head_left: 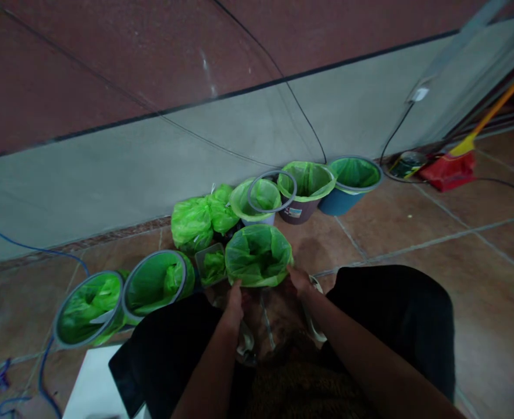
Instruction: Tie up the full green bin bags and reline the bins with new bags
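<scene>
A bin lined with a green bag point(259, 256) stands between my knees, its liner folded over the rim. My left hand point(235, 299) is at the front left of that rim, fingers closed on the liner's edge. On the right side of the same rim my right hand point(298, 280) grips the liner. Just behind, a loose grey ring point(272, 210) lies across a pale lined bin point(243, 201) and touches a brown lined bin point(297, 212). Left of the bin between my knees is a small square container point(201, 267) with a green bag in it.
Two ringed, green-lined bins point(124, 291) point(154, 254) stand at the left. Green bags point(191, 221) and a blue bin point(339, 202) line the wall. A red dustpan point(451, 170) and cable lie right; a white surface point(92, 384) is at lower left.
</scene>
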### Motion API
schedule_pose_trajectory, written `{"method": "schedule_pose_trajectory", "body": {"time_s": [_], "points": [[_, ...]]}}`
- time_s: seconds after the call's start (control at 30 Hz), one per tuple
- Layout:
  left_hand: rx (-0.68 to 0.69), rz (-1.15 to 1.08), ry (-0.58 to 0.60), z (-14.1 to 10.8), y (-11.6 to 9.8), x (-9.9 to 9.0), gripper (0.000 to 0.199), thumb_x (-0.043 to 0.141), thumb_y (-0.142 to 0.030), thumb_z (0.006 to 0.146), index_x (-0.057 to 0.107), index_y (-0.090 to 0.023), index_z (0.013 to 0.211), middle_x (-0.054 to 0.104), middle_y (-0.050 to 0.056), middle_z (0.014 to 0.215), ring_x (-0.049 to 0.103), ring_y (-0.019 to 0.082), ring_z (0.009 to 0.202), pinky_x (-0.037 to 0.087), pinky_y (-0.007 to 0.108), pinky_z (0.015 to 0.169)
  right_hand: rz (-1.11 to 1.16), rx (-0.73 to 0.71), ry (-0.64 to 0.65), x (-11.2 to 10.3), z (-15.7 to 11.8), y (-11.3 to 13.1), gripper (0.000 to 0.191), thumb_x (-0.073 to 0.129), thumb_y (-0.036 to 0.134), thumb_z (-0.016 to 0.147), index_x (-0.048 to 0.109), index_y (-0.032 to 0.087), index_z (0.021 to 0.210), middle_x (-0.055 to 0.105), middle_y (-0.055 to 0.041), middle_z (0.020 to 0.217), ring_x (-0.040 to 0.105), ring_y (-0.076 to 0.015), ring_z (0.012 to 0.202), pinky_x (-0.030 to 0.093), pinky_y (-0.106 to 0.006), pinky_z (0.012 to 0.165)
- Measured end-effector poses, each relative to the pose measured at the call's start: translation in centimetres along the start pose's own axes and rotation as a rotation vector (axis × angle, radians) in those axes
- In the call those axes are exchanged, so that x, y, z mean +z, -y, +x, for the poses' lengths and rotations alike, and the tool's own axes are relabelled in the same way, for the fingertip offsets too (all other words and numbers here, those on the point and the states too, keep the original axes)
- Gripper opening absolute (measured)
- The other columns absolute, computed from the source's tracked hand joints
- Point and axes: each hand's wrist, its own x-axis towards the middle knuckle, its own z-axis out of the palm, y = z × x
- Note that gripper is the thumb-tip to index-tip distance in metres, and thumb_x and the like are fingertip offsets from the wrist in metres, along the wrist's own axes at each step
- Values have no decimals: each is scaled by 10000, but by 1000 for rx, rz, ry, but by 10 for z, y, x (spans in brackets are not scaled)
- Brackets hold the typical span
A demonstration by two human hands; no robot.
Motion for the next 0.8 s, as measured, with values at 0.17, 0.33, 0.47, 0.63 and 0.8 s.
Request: {"method": "schedule_pose_trajectory", "body": {"time_s": [0.17,0.33,0.47,0.63,0.8], "points": [[32,-53,115,-13,2,10,164,763,-190,757,641,-152,860,649,-2,614,659,147,554,507,247,565,54,92,31,9,-20,8,162,605,197,896,556,169,745,571,22,577,558,-101,488,531,-225,515],[79,-103,114,-11,2,10,198,764,-79,669,634,-155,799,676,-5,650,648,118,553,472,220,558,92,107,54,6,-28,15,127,598,42,814,597,167,789,625,10,630,591,-99,545,537,-202,565],[90,-134,159,-14,5,7,206,769,-103,629,630,-155,773,669,-15,641,636,108,554,471,219,579,102,155,27,4,-27,15,165,562,293,935,591,175,824,611,-9,654,613,-133,582,564,-258,562],[88,-138,229,-20,9,6,200,759,-136,611,630,-159,762,662,-19,637,631,117,569,497,243,612,89,164,51,12,-21,9,189,677,333,873,594,168,835,576,9,594,578,-133,524,564,-272,538],[119,-108,243,-16,12,3,191,742,-135,593,618,-161,735,644,-23,597,602,119,542,487,249,595,138,90,122,12,-14,6,170,608,15,767,576,177,808,640,14,661,638,-117,607,595,-255,673]]}}
